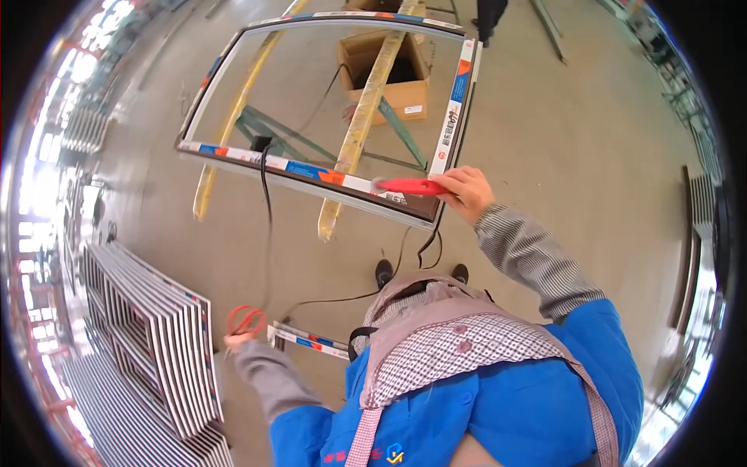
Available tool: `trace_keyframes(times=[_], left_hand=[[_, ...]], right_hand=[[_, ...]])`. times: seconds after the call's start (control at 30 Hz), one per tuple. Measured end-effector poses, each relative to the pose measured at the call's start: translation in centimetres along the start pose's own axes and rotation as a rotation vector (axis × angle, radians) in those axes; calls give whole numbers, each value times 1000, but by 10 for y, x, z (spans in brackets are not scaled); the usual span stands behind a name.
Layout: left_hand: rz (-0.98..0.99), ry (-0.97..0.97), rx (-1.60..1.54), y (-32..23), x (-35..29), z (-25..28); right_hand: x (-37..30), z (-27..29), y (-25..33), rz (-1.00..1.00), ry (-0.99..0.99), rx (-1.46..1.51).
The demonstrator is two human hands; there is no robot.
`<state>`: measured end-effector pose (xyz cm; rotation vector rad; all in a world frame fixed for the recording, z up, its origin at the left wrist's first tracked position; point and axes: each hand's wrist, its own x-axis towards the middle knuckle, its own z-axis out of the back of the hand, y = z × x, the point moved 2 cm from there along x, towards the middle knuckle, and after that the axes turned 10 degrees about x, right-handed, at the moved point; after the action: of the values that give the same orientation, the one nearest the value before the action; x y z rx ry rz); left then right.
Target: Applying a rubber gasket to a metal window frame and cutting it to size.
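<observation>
1. Your right grip [464, 193] is narrow, wrapped around the end of a red-handled tool [412, 187]. The tool's small round head points leftward from the grip, over the taped near edge of the frame [299, 168]; whether it touches cannot be told.
2. The frame extends left and ahead of your right grip, its near right corner just beside the hand. It lies across two yellow-wrapped rails, the nearer [366, 117] left of that grip and the farther [237, 109] well beyond it.
3. Your left grip [239, 339], low and well apart from the frame, is narrow around a red looped object [247, 320], probably scissors; its blades cannot be made out.
4. A black cord [266, 183] drapes over the near edge, left of your right grip and ahead of your left. A snag on it could drag the dark block [261, 143] at its top.
5. Hazards, by judgement: hard pressure near the corner, beyond the nearer rail, could tip or slide the frame; a slanted tool head could skid and tear the tape.
</observation>
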<state>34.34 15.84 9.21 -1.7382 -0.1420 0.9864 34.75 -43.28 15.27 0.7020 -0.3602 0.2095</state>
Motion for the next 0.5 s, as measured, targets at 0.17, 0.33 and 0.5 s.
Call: trace_keyframes(times=[0.17,0.33,0.5], left_hand=[[-96,148,199,48,-19,-155],[-240,802,344,60,-107,-268],[-150,1194,491,100,-163,-298]], right_hand=[[25,-46,-6,62,60,-154],[18,-57,17,-73,57,-273],[-55,-100,95,-753,54,900]])
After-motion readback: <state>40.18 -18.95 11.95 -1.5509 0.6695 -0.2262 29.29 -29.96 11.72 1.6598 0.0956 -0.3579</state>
